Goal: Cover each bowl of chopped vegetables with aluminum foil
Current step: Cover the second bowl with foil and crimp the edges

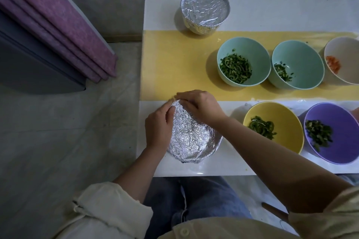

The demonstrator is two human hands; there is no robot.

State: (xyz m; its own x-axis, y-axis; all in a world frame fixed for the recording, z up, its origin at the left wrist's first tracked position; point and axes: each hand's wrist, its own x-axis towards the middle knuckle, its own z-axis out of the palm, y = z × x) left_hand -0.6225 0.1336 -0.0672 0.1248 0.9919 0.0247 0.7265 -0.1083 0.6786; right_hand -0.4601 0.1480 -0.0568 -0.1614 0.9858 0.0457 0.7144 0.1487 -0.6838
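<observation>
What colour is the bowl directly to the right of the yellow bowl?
The bowl is purple; the head view shows it best.

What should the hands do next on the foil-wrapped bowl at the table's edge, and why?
Probably crimp the foil down over the bowl's far rim. The left hand and right hand both pinch its edge there, while the near side already looks tucked under, so the far edge seems to be the last loose part.
</observation>
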